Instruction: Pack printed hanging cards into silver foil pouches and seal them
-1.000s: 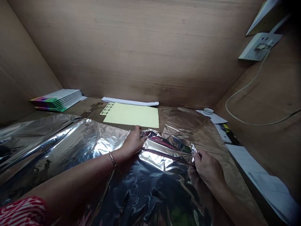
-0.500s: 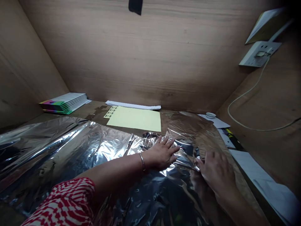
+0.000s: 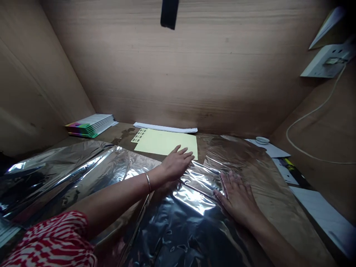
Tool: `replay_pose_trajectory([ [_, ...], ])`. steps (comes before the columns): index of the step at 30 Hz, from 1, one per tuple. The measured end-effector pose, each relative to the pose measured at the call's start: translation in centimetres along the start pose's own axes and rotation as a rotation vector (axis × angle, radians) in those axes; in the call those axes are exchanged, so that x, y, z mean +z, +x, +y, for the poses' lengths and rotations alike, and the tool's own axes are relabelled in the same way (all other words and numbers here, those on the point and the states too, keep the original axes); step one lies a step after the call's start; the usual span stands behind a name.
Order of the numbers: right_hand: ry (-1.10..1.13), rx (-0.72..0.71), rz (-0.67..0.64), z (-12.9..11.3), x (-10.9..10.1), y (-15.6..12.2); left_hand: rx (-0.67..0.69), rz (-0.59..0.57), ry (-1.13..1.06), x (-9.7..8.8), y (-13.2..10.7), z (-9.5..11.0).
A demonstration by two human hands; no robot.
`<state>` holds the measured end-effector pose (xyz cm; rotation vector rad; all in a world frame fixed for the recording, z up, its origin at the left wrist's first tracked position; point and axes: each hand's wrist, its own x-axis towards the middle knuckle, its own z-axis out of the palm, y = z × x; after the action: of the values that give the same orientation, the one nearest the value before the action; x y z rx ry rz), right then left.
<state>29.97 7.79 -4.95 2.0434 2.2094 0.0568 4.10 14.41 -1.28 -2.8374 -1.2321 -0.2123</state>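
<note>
A large crinkled sheet of silver foil covers the front of the wooden desk, and its far part looks folded over. My left hand, with a thin bangle on the wrist, lies flat on the foil's far edge. Its fingertips reach over a pale yellow paper sheet. My right hand presses flat on the foil with its fingers spread, holding nothing. A red-and-white striped sleeve covers my left upper arm.
A stack of booklets and white papers stand at the back, with a small sticker sheet beside the yellow paper. To the right lie papers and a small white lid. Wooden walls enclose the desk, with a wall socket and white cable.
My hands have let go of the pinched foil and now lie flat. The left hand has moved right and farther away, and the foil's raised crease looks pressed down. The view has shifted slightly.
</note>
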Motion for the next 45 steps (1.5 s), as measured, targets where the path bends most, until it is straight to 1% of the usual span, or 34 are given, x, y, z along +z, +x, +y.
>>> replay_pose_trajectory([
  [2, -0.003, 0.010, -0.017, 0.0, -0.1, 0.1, 0.122, 0.014, -0.046, -0.1, -1.0, 0.0],
  [3, -0.001, 0.013, -0.019, -0.1, -0.1, 0.1, 0.144, -0.012, -0.065, 0.1, -1.4, 0.0],
  [4, 0.000, 0.013, -0.021, -0.1, -0.1, 0.2, 0.123, -0.049, -0.071, 0.3, -1.6, -0.1],
  [6, -0.002, 0.007, -0.021, 0.0, 0.1, 0.2, -0.011, -0.099, -0.050, 0.6, -1.6, -0.6],
  [8, -0.014, 0.002, -0.017, 0.0, 0.2, 0.2, -0.132, -0.103, -0.021, 0.5, -1.0, -1.3],
  [9, -0.021, 0.004, -0.016, 0.0, 0.2, 0.2, -0.163, -0.086, -0.015, 0.3, -0.6, -1.4],
  [12, -0.029, 0.013, -0.017, 0.0, 0.2, 0.2, -0.162, -0.031, -0.036, 0.0, 0.4, -0.8],
  [14, -0.021, 0.011, -0.011, 0.0, 0.3, 0.2, -0.117, -0.031, -0.080, 0.3, 0.7, 0.2],
  [16, -0.010, 0.006, 0.000, 0.1, 0.4, 0.3, -0.131, -0.044, -0.126, 0.6, 0.8, 0.7],
  [18, -0.006, 0.003, 0.012, 0.2, 0.6, 0.3, -0.252, -0.026, -0.158, 0.8, 1.1, 0.4],
  [20, -0.003, 0.001, 0.029, 0.3, 0.8, 0.3, -0.397, -0.003, -0.195, 0.6, 1.5, -0.7],
  [21, 0.002, -0.001, 0.036, 0.3, 0.9, 0.2, -0.449, -0.003, -0.220, 0.4, 1.7, -1.4],
  [23, 0.014, -0.007, 0.047, 0.4, 1.0, 0.2, -0.491, -0.019, -0.276, -0.1, 2.2, -2.8],
  [25, 0.021, -0.013, 0.047, 0.3, 1.0, 0.2, -0.460, -0.031, -0.329, -0.5, 2.5, -3.7],
  [28, 0.009, -0.006, 0.040, 0.2, 0.9, 0.3, -0.363, -0.029, -0.396, -0.8, 2.8, -4.4],
  [30, -0.003, 0.000, 0.033, 0.2, 0.8, 0.3, -0.319, -0.030, -0.435, -0.6, 3.0, -4.5],
  [33, -0.005, 0.005, 0.025, 0.1, 0.7, 0.3, -0.292, -0.034, -0.474, 0.3, 3.3, -4.5],
  [36, 0.003, 0.003, 0.030, 0.1, 0.7, 0.3, -0.312, -0.030, -0.474, 1.3, 3.5, -4.6],
  [38, 0.008, 0.002, 0.030, 0.1, 0.8, 0.3, -0.367, -0.011, -0.441, 1.6, 3.5, -4.7],
  [40, 0.018, 0.003, 0.028, 0.1, 0.8, 0.2, -0.441, 0.020, -0.387, 1.4, 3.4, -4.8],
  [42, 0.025, 0.005, 0.029, 0.1, 0.8, 0.2, -0.484, 0.066, -0.332, 0.8, 3.2, -4.5],
  [44, 0.017, 0.004, 0.032, 0.1, 0.7, 0.2, -0.447, 0.111, -0.305, 0.3, 2.7, -3.6],
  [45, 0.010, 0.004, 0.029, 0.1, 0.7, 0.2, -0.375, 0.117, -0.298, 0.1, 2.3, -2.9],
])
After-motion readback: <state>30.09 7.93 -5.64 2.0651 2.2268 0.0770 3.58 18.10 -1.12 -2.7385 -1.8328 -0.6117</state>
